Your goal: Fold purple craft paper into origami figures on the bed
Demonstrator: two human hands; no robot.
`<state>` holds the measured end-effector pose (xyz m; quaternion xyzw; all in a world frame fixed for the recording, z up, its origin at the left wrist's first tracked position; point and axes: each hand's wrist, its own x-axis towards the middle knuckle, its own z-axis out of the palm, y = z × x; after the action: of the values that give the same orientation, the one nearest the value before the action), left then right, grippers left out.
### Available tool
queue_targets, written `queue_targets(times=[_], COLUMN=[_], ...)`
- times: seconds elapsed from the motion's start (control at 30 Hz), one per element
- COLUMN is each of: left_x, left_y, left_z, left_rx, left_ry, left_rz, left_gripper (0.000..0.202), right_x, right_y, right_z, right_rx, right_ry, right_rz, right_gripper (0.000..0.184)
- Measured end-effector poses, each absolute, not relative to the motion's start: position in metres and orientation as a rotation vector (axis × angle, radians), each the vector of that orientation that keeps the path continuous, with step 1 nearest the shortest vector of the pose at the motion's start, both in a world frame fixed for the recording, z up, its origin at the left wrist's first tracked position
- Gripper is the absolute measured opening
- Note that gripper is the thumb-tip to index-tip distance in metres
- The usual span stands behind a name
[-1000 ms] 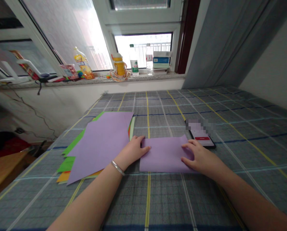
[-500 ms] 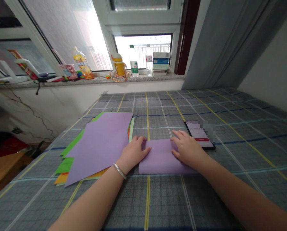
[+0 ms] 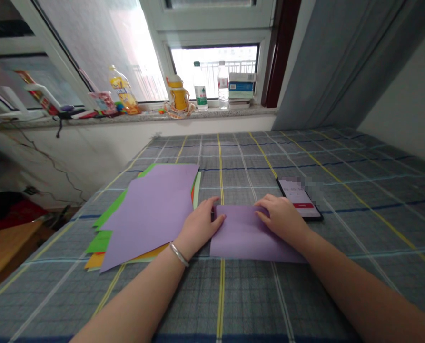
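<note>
Near edge of the grey plaid cloth [image 3: 248, 297]: yellow, white and blue lines cross it, and it carries all the paper and the phone.
Left hand [image 3: 200, 227]: open and palm down, not gripping, its fingertips resting on the paper's left edge; a plain silver bangle [image 3: 179, 254] circles the wrist.
Right hand [image 3: 281, 216]: open too, fingers slightly curved on the paper's upper right, apparently pinning it flat with the left hand.
Paper under the hands: a folded lilac paper sheet [image 3: 250, 240], seemingly doubled over, lies flat between the loose stack and the phone.
Left of it: a loose paper stack, with a large lilac sheet [image 3: 150, 214] on top of green sheets [image 3: 100, 243] and an orange sheet [image 3: 94, 260], fanned so their edges show.
Right of it: a black smartphone [image 3: 300, 200] lies face up, its screen partly pixelated, its red button's wording unreadable.
Far sill: a granite windowsill [image 3: 137, 119] holds a yellow-labelled drink bottle [image 3: 123, 90], a green-labelled water bottle [image 3: 200, 85], a clear plastic bottle [image 3: 223, 85] and a blue-and-white box [image 3: 241, 85]; none of their labels can be read.
</note>
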<state>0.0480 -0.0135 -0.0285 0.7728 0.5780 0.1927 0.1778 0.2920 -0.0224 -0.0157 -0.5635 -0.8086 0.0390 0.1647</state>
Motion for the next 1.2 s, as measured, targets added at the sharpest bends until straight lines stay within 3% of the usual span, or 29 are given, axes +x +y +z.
queue_targets(times=[0.2,0.5,0.67,0.83,1.0,1.2], left_x=[0.048,0.053,0.05,0.05,0.049,0.047], left_y=[-0.007,-0.023,-0.026,-0.025,-0.023,-0.022], left_z=[-0.029,-0.005,-0.004,-0.006,-0.008,-0.011], left_rx=[1.866,1.493,1.436,1.279,1.194,1.201], left_ry=[1.481,1.31,1.335,1.271,1.202,1.166], left_rz=[0.827,0.998,1.135,1.202,1.187,1.158], left_gripper=[0.029,0.034,0.033,0.035,0.035,0.034], right_x=[0.305,0.313,0.323,0.323,0.319,0.316], right_y=[-0.022,-0.03,-0.032,-0.031,-0.033,-0.034], right_z=[-0.009,0.001,-0.005,-0.017,-0.017,-0.015], right_rx=[-1.435,-1.388,-1.479,-1.455,-1.441,-1.397], right_ry=[-2.09,-1.966,-1.66,-1.297,-1.194,-1.173], right_rz=[0.318,0.356,0.436,0.873,0.951,0.92], right_gripper=[0.014,0.016,0.031,0.056,0.039,0.034])
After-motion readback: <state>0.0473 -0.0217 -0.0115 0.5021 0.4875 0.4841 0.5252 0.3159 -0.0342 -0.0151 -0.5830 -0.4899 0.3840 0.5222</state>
